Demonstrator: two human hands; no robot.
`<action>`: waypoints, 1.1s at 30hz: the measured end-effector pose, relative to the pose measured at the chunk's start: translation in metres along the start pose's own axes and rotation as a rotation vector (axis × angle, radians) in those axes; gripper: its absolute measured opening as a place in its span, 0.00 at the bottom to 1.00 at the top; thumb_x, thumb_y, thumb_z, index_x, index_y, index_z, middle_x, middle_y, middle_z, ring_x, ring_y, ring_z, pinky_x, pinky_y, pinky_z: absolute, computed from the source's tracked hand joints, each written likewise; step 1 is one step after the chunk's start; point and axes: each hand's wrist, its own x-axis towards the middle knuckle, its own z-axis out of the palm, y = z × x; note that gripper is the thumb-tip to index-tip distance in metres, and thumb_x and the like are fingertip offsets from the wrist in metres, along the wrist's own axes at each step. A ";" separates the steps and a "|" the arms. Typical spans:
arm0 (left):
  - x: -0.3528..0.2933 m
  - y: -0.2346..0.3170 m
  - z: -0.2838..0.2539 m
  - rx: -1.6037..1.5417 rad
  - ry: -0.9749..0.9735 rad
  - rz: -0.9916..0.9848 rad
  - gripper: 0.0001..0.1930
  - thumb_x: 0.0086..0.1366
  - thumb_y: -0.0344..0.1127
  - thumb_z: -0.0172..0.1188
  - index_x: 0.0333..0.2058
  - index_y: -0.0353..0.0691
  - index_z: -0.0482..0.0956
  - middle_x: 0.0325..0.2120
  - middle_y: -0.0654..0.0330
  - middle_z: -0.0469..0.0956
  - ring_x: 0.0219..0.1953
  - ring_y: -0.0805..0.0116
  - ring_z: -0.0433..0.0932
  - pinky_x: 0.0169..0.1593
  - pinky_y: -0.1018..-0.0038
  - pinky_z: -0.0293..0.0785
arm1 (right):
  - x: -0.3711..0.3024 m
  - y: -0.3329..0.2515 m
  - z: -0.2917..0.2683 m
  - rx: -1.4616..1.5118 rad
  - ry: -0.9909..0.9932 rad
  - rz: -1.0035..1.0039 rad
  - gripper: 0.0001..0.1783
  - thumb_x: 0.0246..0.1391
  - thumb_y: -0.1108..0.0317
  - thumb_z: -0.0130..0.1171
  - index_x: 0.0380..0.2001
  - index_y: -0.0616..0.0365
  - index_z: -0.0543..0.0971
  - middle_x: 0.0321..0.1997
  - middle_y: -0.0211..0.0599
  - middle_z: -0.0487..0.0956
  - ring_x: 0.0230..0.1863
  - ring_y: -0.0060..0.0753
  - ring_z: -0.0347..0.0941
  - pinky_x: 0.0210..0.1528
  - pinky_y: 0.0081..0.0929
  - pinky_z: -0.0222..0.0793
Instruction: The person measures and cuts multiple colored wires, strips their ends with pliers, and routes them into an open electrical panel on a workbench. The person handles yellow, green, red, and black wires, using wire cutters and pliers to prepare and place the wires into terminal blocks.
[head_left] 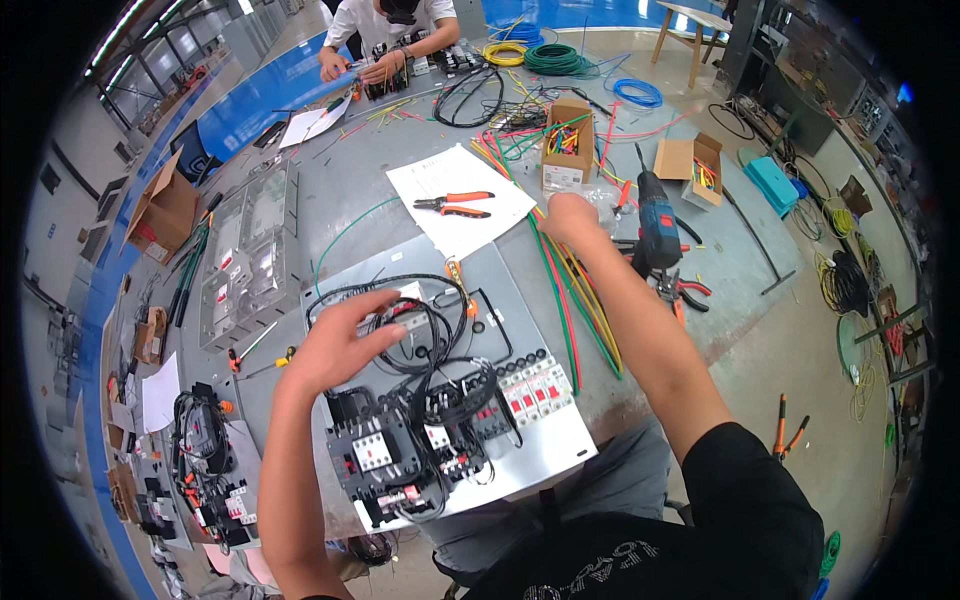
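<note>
My left hand [345,345] is over a metal mounting plate [535,445], its fingers spread and curved above a loop of black wires [440,375]. Whether the fingertips touch the wires I cannot tell. On the plate sit a black contactor [375,450] with a white face and a row of white circuit breakers [538,395] with red parts. My right hand [572,218] reaches forward beside a clear plastic bag [606,203], just in front of an open cardboard box [567,150] of coloured pieces. Its fingers are bent down out of sight.
Wire strippers [455,204] with orange handles lie on a paper sheet [410,180]. A blue cordless drill [657,225] stands right of my forearm. Long coloured wires [575,290] run under that arm. Grey enclosures [245,265] lie left. Across the table another person [390,40] works.
</note>
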 end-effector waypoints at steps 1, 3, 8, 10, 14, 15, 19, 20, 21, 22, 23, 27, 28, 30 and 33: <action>-0.020 0.000 0.002 -0.037 0.016 0.019 0.29 0.66 0.45 0.69 0.62 0.38 0.78 0.52 0.49 0.83 0.54 0.59 0.81 0.54 0.65 0.76 | -0.005 0.000 0.000 -0.024 -0.036 -0.007 0.18 0.51 0.61 0.66 0.43 0.60 0.87 0.48 0.51 0.86 0.53 0.53 0.83 0.55 0.45 0.79; -0.062 0.015 0.006 -0.073 0.077 -0.039 0.28 0.65 0.43 0.70 0.61 0.37 0.78 0.52 0.49 0.83 0.54 0.59 0.81 0.56 0.66 0.75 | -0.004 0.003 0.002 -0.072 -0.103 -0.021 0.18 0.53 0.66 0.63 0.46 0.59 0.87 0.52 0.49 0.85 0.56 0.51 0.82 0.57 0.45 0.79; -0.156 0.008 0.035 -0.223 0.404 -0.060 0.25 0.66 0.37 0.68 0.59 0.34 0.79 0.53 0.50 0.83 0.56 0.61 0.81 0.62 0.66 0.73 | -0.008 0.005 0.003 0.018 -0.034 0.103 0.19 0.55 0.64 0.60 0.48 0.59 0.86 0.54 0.52 0.84 0.58 0.51 0.81 0.58 0.44 0.78; -0.188 -0.011 0.056 -0.350 0.573 -0.116 0.22 0.67 0.34 0.67 0.58 0.32 0.79 0.53 0.51 0.83 0.56 0.62 0.81 0.62 0.66 0.72 | -0.010 0.001 -0.008 0.043 -0.011 0.102 0.20 0.55 0.64 0.60 0.48 0.60 0.86 0.55 0.53 0.84 0.58 0.52 0.81 0.59 0.45 0.77; -0.230 -0.030 0.092 -0.538 0.755 -0.206 0.16 0.73 0.30 0.60 0.56 0.31 0.80 0.52 0.54 0.82 0.56 0.65 0.79 0.63 0.68 0.71 | -0.011 0.007 -0.035 0.011 0.043 0.036 0.21 0.54 0.62 0.61 0.49 0.61 0.86 0.53 0.55 0.84 0.56 0.54 0.82 0.59 0.46 0.77; -0.233 -0.032 0.099 -0.562 0.808 -0.197 0.16 0.73 0.30 0.59 0.56 0.31 0.80 0.52 0.54 0.82 0.56 0.66 0.79 0.63 0.69 0.71 | -0.012 0.008 -0.039 -0.003 0.055 0.017 0.22 0.54 0.62 0.61 0.49 0.62 0.86 0.52 0.55 0.85 0.56 0.54 0.82 0.58 0.47 0.77; -0.239 -0.022 0.118 -0.572 0.975 -0.133 0.15 0.74 0.29 0.58 0.56 0.32 0.80 0.51 0.55 0.83 0.54 0.68 0.79 0.60 0.71 0.73 | -0.046 0.004 -0.073 0.190 0.081 -0.126 0.16 0.55 0.59 0.65 0.37 0.63 0.84 0.37 0.49 0.86 0.40 0.45 0.85 0.42 0.43 0.80; -0.236 -0.013 0.120 -0.552 1.004 -0.101 0.15 0.74 0.29 0.57 0.56 0.32 0.80 0.50 0.55 0.83 0.54 0.68 0.79 0.60 0.72 0.73 | -0.064 0.001 -0.088 0.357 0.063 -0.113 0.15 0.57 0.59 0.65 0.34 0.62 0.82 0.33 0.46 0.84 0.35 0.39 0.84 0.37 0.41 0.80; -0.232 0.000 0.123 -0.569 0.978 -0.055 0.15 0.74 0.29 0.58 0.56 0.31 0.80 0.51 0.54 0.82 0.54 0.68 0.79 0.60 0.71 0.74 | -0.081 -0.003 -0.103 0.524 0.045 -0.102 0.16 0.59 0.58 0.66 0.30 0.62 0.81 0.28 0.42 0.83 0.30 0.33 0.83 0.31 0.38 0.79; -0.229 0.018 0.126 -0.581 0.953 -0.013 0.16 0.73 0.28 0.58 0.56 0.31 0.79 0.53 0.54 0.82 0.54 0.67 0.80 0.60 0.70 0.74 | -0.096 -0.010 -0.116 0.774 -0.006 -0.165 0.15 0.61 0.58 0.66 0.31 0.60 0.79 0.27 0.37 0.81 0.28 0.29 0.82 0.28 0.34 0.78; -0.227 0.035 0.128 -0.593 0.927 0.025 0.16 0.73 0.28 0.59 0.57 0.31 0.79 0.54 0.53 0.81 0.54 0.66 0.80 0.59 0.70 0.75 | -0.113 -0.019 -0.127 1.023 -0.063 -0.227 0.14 0.63 0.58 0.65 0.32 0.58 0.78 0.25 0.33 0.79 0.26 0.24 0.80 0.26 0.31 0.76; -0.205 0.098 0.125 -0.596 0.615 0.093 0.23 0.73 0.33 0.60 0.64 0.32 0.73 0.53 0.53 0.81 0.52 0.69 0.80 0.55 0.71 0.77 | -0.215 -0.078 -0.139 1.443 -0.263 -0.473 0.12 0.68 0.59 0.63 0.40 0.55 0.76 0.28 0.27 0.78 0.25 0.20 0.79 0.24 0.24 0.77; -0.202 0.109 0.123 -0.629 0.520 0.053 0.25 0.75 0.34 0.59 0.66 0.31 0.70 0.52 0.53 0.81 0.50 0.69 0.80 0.53 0.71 0.78 | -0.242 -0.093 -0.132 1.500 -0.320 -0.503 0.11 0.68 0.60 0.62 0.41 0.56 0.76 0.29 0.28 0.79 0.24 0.20 0.79 0.25 0.24 0.78; -0.198 0.115 0.131 -0.695 0.427 0.121 0.24 0.78 0.37 0.54 0.67 0.32 0.68 0.38 0.60 0.80 0.34 0.77 0.77 0.38 0.77 0.75 | -0.293 -0.122 -0.115 1.590 -0.448 -0.541 0.11 0.68 0.62 0.62 0.43 0.57 0.75 0.30 0.30 0.80 0.24 0.20 0.79 0.25 0.22 0.80; -0.224 0.122 0.123 -0.949 0.177 -0.085 0.18 0.80 0.37 0.49 0.61 0.33 0.73 0.27 0.66 0.75 0.25 0.82 0.71 0.27 0.83 0.64 | -0.328 -0.131 -0.089 1.697 -0.616 -0.586 0.11 0.69 0.63 0.61 0.45 0.58 0.75 0.31 0.31 0.80 0.25 0.21 0.79 0.26 0.21 0.80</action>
